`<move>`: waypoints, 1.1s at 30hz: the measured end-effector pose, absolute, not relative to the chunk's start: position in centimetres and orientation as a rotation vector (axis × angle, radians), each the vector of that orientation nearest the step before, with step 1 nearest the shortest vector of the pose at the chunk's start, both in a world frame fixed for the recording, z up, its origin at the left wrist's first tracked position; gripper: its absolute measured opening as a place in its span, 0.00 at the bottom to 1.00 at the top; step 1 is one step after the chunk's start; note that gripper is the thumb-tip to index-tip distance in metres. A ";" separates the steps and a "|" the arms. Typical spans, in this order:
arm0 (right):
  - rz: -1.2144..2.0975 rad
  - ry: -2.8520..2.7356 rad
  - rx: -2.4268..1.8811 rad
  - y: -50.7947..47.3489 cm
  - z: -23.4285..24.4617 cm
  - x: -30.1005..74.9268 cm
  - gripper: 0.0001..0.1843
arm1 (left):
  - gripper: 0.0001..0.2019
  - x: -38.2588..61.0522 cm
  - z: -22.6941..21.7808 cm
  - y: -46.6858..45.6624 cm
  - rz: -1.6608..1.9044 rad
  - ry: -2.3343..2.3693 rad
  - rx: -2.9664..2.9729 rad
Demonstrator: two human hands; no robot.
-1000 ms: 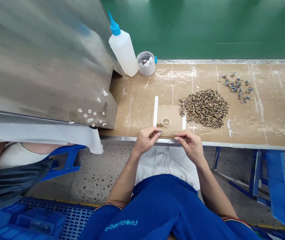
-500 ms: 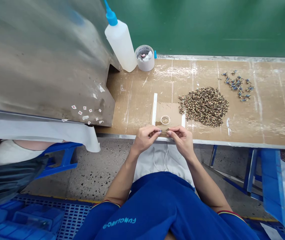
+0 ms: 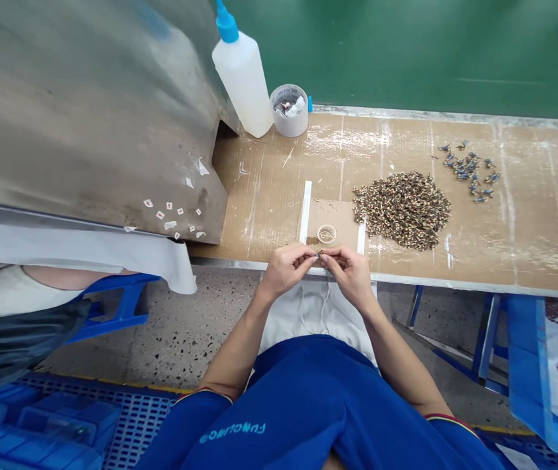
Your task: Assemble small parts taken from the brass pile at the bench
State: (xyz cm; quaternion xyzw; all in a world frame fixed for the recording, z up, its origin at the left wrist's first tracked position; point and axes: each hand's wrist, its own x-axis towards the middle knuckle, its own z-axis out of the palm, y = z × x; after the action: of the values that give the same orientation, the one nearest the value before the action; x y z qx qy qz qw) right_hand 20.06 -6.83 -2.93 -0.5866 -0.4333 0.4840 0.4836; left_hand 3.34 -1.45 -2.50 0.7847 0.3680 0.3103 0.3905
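Observation:
My left hand (image 3: pixel 286 266) and my right hand (image 3: pixel 350 269) meet fingertip to fingertip at the near edge of the cardboard-covered bench (image 3: pixel 504 222). Both are pinched on one tiny dark part (image 3: pixel 320 253) held between them. Just beyond the fingers lies a small cardboard square (image 3: pixel 333 219) flanked by two white strips, with a small clear ring (image 3: pixel 326 234) on it. A large heap of small brown parts (image 3: pixel 403 209) lies to the right of the square. A smaller scatter of blue-tipped parts (image 3: pixel 470 169) sits farther back right.
A white squeeze bottle with a blue nozzle (image 3: pixel 242 73) and a tape roll holding scraps (image 3: pixel 289 109) stand at the back. A big metal housing (image 3: pixel 87 111) fills the left. Another person's leg (image 3: pixel 24 294) is at far left. Blue crates (image 3: pixel 38 424) sit on the floor.
My right hand moved left to meet my left hand, and the fingertips now touch around the tiny part. The view shifted slightly.

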 end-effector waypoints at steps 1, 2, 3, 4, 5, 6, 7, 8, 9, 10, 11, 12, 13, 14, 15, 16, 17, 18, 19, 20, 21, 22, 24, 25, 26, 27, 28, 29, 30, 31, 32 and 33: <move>1.176 -1.066 -1.431 -6.8 -3.0 20.1 0.16 | 0.11 3.4 -2.5 -1.5 0.791 0.934 2.000; 1.174 -1.077 -1.433 -6.8 -3.0 20.1 0.16 | 0.12 3.4 -2.5 -1.5 0.796 0.932 2.007; 1.173 -1.086 -1.437 -6.8 -3.0 20.1 0.17 | 0.12 3.4 -2.5 -1.5 0.804 0.929 2.015; 1.175 -1.097 -1.440 -6.7 -3.0 20.1 0.17 | 0.11 3.4 -2.6 -1.5 0.816 0.922 2.025; 1.179 -1.108 -1.443 -6.7 -2.9 20.1 0.17 | 0.11 3.4 -2.6 -1.5 0.833 0.912 2.037; 1.183 -1.118 -1.444 -6.6 -2.9 20.2 0.17 | 0.11 3.4 -2.6 -1.5 0.851 0.903 2.053; 1.188 -1.126 -1.442 -6.6 -2.8 20.2 0.17 | 0.10 3.4 -2.7 -1.5 0.867 0.894 2.072; 1.196 -1.132 -1.438 -6.6 -2.7 20.2 0.17 | 0.10 3.5 -2.8 -1.5 0.879 0.887 2.093; 1.203 -1.136 -1.433 -6.5 -2.6 20.2 0.17 | 0.10 3.4 -2.8 -1.5 0.887 0.884 2.115; 1.208 -1.140 -1.428 -6.5 -2.6 20.2 0.17 | 0.11 3.4 -2.9 -1.6 0.889 0.883 2.137; 1.210 -1.146 -1.426 -6.5 -2.5 20.2 0.17 | 0.11 3.4 -3.0 -1.6 0.886 0.884 2.156; 1.210 -1.155 -1.426 -6.5 -2.4 20.2 0.16 | 0.11 3.4 -3.1 -1.6 0.879 0.883 2.171; 1.208 -1.168 -1.426 -6.5 -2.4 20.3 0.16 | 0.12 3.4 -3.2 -1.5 0.869 0.880 2.184; 1.206 -1.187 -1.428 -6.4 -2.3 20.3 0.15 | 0.13 3.3 -3.3 -1.5 0.858 0.876 2.195; 1.206 -1.210 -1.429 -6.4 -2.2 20.4 0.14 | 0.13 3.3 -3.4 -1.5 0.848 0.872 2.203; 1.210 -1.236 -1.431 -6.4 -2.2 20.5 0.13 | 0.14 3.2 -3.4 -1.5 0.841 0.868 2.210; 1.218 -1.261 -1.433 -6.3 -2.1 20.6 0.12 | 0.15 3.2 -3.4 -1.5 0.839 0.865 2.215; 1.230 -1.277 -1.433 -6.3 -2.1 20.7 0.11 | 0.15 3.1 -3.4 -1.5 0.842 0.861 2.216; 1.248 -1.283 -1.430 -6.2 -2.1 20.8 0.11 | 0.15 3.1 -3.4 -1.4 0.848 0.853 2.211; 1.274 -1.279 -1.424 -6.2 -2.1 20.9 0.12 | 0.14 3.0 -3.4 -1.4 0.855 0.841 2.203; 1.306 -1.269 -1.414 -6.1 -2.1 20.9 0.13 | 0.14 3.0 -3.3 -1.4 0.861 0.826 2.192; 1.341 -1.255 -1.399 -6.1 -2.1 21.0 0.14 | 0.13 2.9 -3.2 -1.4 0.868 0.811 2.177; 1.408 -1.235 -1.357 -6.0 -2.0 21.2 0.16 | 0.12 2.8 -3.0 -1.5 0.884 0.787 2.129; 1.432 -1.231 -1.335 -6.0 -2.0 21.2 0.17 | 0.12 2.7 -2.9 -1.5 0.889 0.778 2.097; 1.447 -1.231 -1.317 -6.0 -2.0 21.3 0.18 | 0.12 2.7 -2.9 -1.5 0.894 0.774 2.062; 1.453 -1.233 -1.307 -6.0 -2.0 21.3 0.18 | 0.12 2.7 -2.8 -1.6 0.896 0.773 2.033; 1.451 -1.240 -1.304 -6.0 -2.0 21.3 0.18 | 0.13 2.7 -2.8 -1.6 0.895 0.775 2.015; 1.441 -1.250 -1.308 -6.0 -2.0 21.2 0.18 | 0.13 2.7 -2.8 -1.6 0.893 0.779 2.008; 1.421 -1.259 -1.317 -6.1 -2.1 21.1 0.18 | 0.13 2.8 -2.7 -1.6 0.889 0.786 2.014; 1.395 -1.267 -1.328 -6.1 -2.1 21.0 0.18 | 0.13 2.8 -2.7 -1.7 0.883 0.797 2.026; 1.364 -1.271 -1.339 -6.2 -2.2 20.9 0.17 | 0.13 2.8 -2.7 -1.7 0.877 0.810 2.040; 1.334 -1.271 -1.350 -6.3 -2.4 20.8 0.17 | 0.14 2.9 -2.7 -1.7 0.870 0.823 2.051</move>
State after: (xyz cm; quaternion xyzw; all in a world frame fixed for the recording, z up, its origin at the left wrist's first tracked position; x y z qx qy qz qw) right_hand 20.77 -6.26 -2.37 -0.5374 -0.5060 0.5313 0.4157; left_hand 2.88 -1.65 -2.75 0.8008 0.3215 0.3398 0.3740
